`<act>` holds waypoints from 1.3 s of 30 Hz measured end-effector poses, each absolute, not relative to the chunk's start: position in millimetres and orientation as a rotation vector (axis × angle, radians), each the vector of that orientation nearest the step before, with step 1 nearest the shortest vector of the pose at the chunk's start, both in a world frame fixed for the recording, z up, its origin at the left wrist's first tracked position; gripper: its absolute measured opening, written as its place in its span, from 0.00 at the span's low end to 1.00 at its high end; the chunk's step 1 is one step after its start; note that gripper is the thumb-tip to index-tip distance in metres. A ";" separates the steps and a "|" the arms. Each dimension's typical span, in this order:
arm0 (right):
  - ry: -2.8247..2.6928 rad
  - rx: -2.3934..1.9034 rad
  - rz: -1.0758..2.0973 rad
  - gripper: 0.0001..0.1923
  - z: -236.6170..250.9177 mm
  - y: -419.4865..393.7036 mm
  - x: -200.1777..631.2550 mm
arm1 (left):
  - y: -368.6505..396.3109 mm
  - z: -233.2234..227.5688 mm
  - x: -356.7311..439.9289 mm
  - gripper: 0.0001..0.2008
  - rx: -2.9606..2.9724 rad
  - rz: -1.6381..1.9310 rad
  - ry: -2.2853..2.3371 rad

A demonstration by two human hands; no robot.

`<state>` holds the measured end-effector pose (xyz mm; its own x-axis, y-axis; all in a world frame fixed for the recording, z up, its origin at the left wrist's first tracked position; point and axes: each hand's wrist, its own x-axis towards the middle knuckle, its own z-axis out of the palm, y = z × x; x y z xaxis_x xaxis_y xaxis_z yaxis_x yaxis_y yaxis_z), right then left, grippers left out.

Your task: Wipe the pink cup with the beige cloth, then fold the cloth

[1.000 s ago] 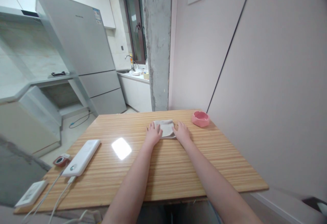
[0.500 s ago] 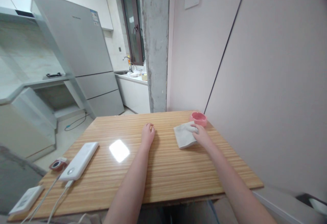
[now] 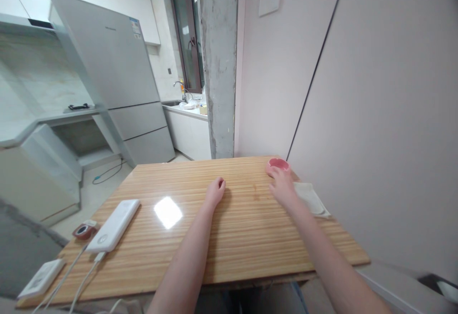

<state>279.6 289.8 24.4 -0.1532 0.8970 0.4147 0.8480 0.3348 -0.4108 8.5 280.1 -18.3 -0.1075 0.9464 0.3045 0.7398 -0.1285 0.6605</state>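
A pink ashtray (image 3: pixel 278 163) sits at the table's far right corner. My right hand (image 3: pixel 282 187) is at its near side, thumb and fingers apart, fingertips at or very close to the rim; whether they press on it I cannot tell. To the right of that hand lies a folded light-grey cloth (image 3: pixel 310 198), flat near the table's right edge and partly behind my wrist. Around the middle of the tabletop rests my left hand (image 3: pixel 216 191), its fingers curled in and nothing visible in them. A faint wet-looking mark (image 3: pixel 255 191) shows on the wood between both hands.
On the left side of the wooden table (image 3: pixel 246 237) lie a white power bank (image 3: pixel 113 225) with a cable, a small reddish-brown device (image 3: pixel 84 231) and a white box-like item (image 3: pixel 41 278). A wall (image 3: pixel 343 137) runs along the right. A concrete pillar (image 3: pixel 221 66) stands beyond.
The cloth has moved right, from in front of the ashtray to the table's right edge, and my right hand has let it go and reached the ashtray. My left hand shifted slightly right.
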 end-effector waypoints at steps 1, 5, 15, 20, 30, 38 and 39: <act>-2.035 -1.371 0.246 0.21 24.3 292.6 249.4 | 279.7 -17.8 8.9 0.11 1.891 1.057 1.870; -1.848 -1.029 0.713 0.21 0.4 299.4 143.2 | 279.6 -15.6 10.2 0.11 1.895 0.993 1.883; -1.877 -0.929 0.808 0.16 -36.8 298.0 116.8 | 274.4 -8.4 13.3 0.13 1.967 0.772 1.899; -1.887 -0.938 0.792 0.16 -35.5 298.3 117.8 | 272.8 -6.7 13.6 0.14 1.985 0.758 1.902; -1.930 -0.947 0.692 0.18 -35.2 300.2 119.1 | 274.6 -10.3 12.6 0.13 1.997 0.782 1.893; -1.558 -1.565 -0.083 0.26 -0.4 331.1 213.2 | 274.4 -10.0 13.9 0.13 2.014 0.806 1.922; -1.510 -1.664 -0.119 0.28 -0.5 334.5 226.6 | 274.4 -9.9 13.9 0.13 2.014 0.808 1.920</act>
